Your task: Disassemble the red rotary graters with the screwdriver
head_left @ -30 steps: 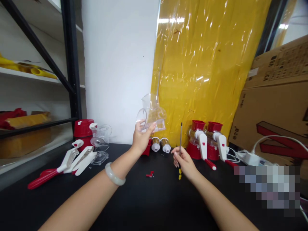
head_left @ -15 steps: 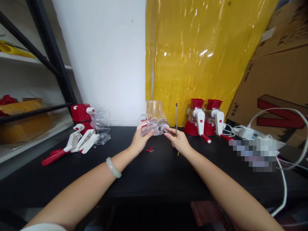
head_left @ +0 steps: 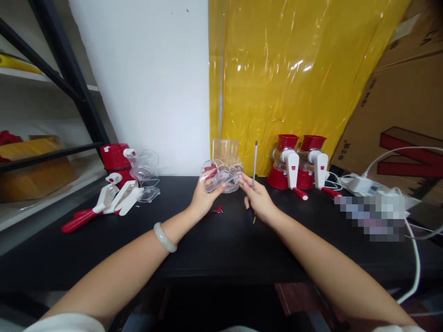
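My left hand (head_left: pixel 205 196) is closed round a clear plastic housing (head_left: pixel 226 175) with a rounded body, held just above the table. A bit of red shows through its left side. My right hand (head_left: pixel 258 198) has its thumb and forefinger pinched at the housing's right edge. Tucked in the same hand is a screwdriver (head_left: pixel 255 159), its thin shaft pointing up and a dark and yellow end below the palm. Small red pieces (head_left: pixel 218 210) with a tiny metal bit lie on the table below the hands. A clear square-sided part (head_left: pixel 224 150) rises behind the housing.
Two red-and-white rotary graters (head_left: pixel 287 161) with cranks stand at the back right, near white cables (head_left: pixel 411 258) and a charger. On the left are red housings (head_left: pixel 116 159), white crank handles (head_left: pixel 81 220) and clear parts (head_left: pixel 145 173) on the black table (head_left: pixel 207 249).
The clear housing has been turned in my left hand. A white round piece visible at its right side before is now out of sight. My right fingers have moved up slightly along its edge.
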Tool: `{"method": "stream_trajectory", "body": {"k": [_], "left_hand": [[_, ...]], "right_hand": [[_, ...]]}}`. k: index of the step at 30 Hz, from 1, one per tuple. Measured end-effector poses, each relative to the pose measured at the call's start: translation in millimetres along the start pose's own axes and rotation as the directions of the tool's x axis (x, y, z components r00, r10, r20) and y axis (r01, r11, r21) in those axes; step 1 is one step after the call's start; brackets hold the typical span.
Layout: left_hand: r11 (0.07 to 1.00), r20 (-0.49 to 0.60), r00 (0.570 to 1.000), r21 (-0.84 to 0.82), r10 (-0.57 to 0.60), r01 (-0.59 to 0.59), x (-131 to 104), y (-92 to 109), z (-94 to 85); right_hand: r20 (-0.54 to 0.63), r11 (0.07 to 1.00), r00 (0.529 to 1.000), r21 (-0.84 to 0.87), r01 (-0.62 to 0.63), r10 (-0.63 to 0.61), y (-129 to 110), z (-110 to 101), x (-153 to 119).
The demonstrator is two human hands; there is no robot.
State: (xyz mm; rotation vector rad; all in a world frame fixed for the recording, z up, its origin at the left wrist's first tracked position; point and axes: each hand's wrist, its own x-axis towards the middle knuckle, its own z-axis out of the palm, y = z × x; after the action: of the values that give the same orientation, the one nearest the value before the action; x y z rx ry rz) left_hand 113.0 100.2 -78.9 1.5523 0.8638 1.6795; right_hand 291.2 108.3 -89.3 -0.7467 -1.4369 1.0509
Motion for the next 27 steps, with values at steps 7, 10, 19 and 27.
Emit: {"method": "stream_trajectory", "body": {"k": [7, 10, 19, 27], "left_hand": [[0.998, 0.061, 0.998, -0.051, -0.019, 0.022, -2, 3, -1.4], [0.996, 0.065, 0.997, -0.076, -0.034, 0.039, -1, 1, -2.2], [0.992, -0.008, 0.995, -0.077, -0.102, 0.101, 3, 3, -9.1], [0.959, -0.088, 0.959, -0.121, -0.268, 0.256, 6, 2, -16.1]], "right_hand": [[0.053, 1.0, 0.999, -0.016, -0.012, 0.013, -2, 6, -4], [0.042, 0.999, 0.999, 0.022, -0.027, 0.026, 1, 5, -1], [0.102, 0.998, 0.994, -0.051, -0.032, 0.037, 1, -10, 3], [0.197, 0.707, 0.967, -0.66, 0.254, -0.163, 4, -33, 12]]}}
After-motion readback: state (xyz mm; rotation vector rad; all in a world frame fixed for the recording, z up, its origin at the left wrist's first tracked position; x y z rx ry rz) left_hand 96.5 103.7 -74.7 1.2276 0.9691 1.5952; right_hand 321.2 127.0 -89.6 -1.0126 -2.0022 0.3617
